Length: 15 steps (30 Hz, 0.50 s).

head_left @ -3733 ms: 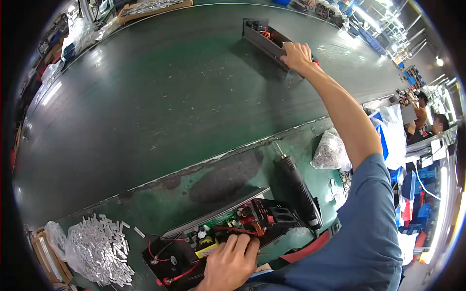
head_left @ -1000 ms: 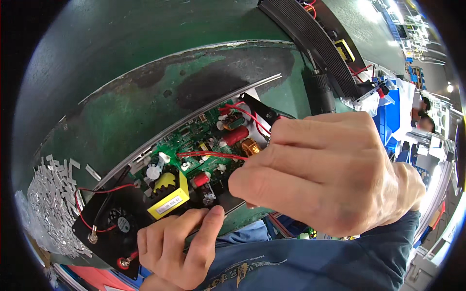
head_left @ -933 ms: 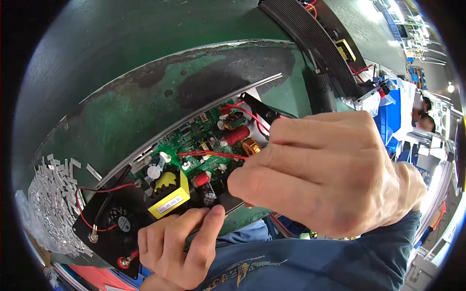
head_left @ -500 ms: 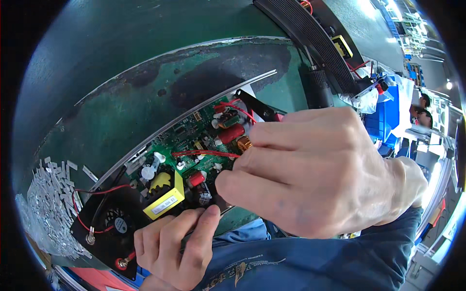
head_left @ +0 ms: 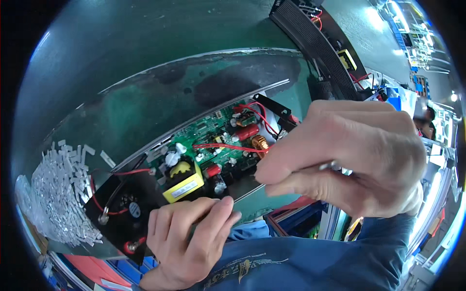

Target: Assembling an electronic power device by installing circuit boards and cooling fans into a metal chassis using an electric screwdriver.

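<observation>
In front of me lies an electronic device with a green circuit board (head_left: 206, 130), its metal side rail along the far edge. A yellow-wrapped transformer (head_left: 184, 188), red cylindrical parts, a copper coil (head_left: 260, 143) and red wires sit on it. My left hand (head_left: 189, 237) is at the near edge beside the transformer, fingers bent together; what they grip is hidden. My right hand (head_left: 344, 160) hovers above the device's right end, thumb and forefinger pinched. Small shiny metal pieces (head_left: 331, 166) show within its curled fingers. A black end panel with a fan (head_left: 133, 208) adjoins the board's left end.
A heap of small pale flat strips (head_left: 65, 189) lies left, beside clear plastic. Back right stands a black ribbed housing (head_left: 315, 43) with another yellow-wrapped part (head_left: 346, 59). The green bench top (head_left: 145, 53) has a worn, dark-stained strip. Shelving and a person are in the right background.
My right hand has lifted and moved right, turning so its pinch and the metal pieces show. The view has shifted, placing the device lower and farther right. My left hand stays by the near edge.
</observation>
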Each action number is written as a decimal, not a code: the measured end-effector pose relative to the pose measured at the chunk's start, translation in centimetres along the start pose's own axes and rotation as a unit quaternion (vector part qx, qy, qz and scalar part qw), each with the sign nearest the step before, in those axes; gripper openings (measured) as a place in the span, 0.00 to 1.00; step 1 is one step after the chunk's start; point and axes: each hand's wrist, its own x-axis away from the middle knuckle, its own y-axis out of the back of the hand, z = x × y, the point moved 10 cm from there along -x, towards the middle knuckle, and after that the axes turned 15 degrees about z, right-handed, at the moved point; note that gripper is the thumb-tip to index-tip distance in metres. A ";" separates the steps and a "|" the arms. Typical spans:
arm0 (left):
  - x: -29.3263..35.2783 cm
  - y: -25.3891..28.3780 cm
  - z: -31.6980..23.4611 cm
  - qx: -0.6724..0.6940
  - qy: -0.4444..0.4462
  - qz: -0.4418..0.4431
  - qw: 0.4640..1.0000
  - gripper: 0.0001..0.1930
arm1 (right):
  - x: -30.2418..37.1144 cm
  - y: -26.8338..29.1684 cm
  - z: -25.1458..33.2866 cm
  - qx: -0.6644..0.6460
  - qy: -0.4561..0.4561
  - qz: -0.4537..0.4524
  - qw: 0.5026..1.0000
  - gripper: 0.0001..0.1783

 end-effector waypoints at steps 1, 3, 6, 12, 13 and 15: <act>0.2 0.9 0.2 0.049 0.003 -0.028 0.998 0.17 | -0.1 -0.2 0.4 0.004 0.005 -0.003 1.000 0.07; 1.3 3.2 0.2 0.080 0.038 -0.085 0.992 0.15 | -0.9 -1.1 1.1 -0.150 0.091 -0.028 0.984 0.05; 1.8 5.7 -0.6 0.078 -0.003 -0.157 0.985 0.21 | -1.9 -2.0 4.8 -0.181 0.163 0.038 0.969 0.08; 6.7 8.4 0.6 0.126 0.012 -0.184 0.975 0.14 | -4.5 -3.1 9.3 -0.226 0.217 0.053 0.948 0.10; 8.0 8.5 1.6 0.170 0.046 -0.195 0.965 0.08 | -5.3 -3.3 9.2 -0.201 0.231 0.043 0.951 0.14; 10.7 9.7 2.6 0.175 0.048 -0.241 0.953 0.09 | -7.5 -4.0 9.6 -0.154 0.169 -0.005 0.974 0.12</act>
